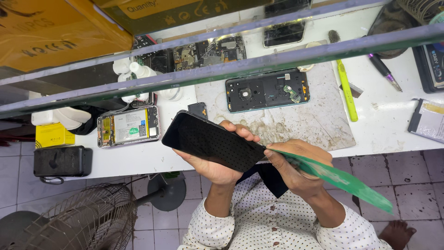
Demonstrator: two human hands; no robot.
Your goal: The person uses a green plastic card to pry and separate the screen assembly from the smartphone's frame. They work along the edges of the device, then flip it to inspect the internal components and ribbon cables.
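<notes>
While left hand cradles black phone, right hand pinches green film at its edge

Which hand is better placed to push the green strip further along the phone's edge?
Right: the right hand pinches the green strip at the edge of the phone, while the left hand cradles the phone from beneath.

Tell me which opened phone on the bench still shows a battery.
The silver-framed phone at the bench's left edge: a white-labelled battery fills its middle. The dark frame on the grey mat shows none, and the one in the left hand shows only its black screen.
</notes>
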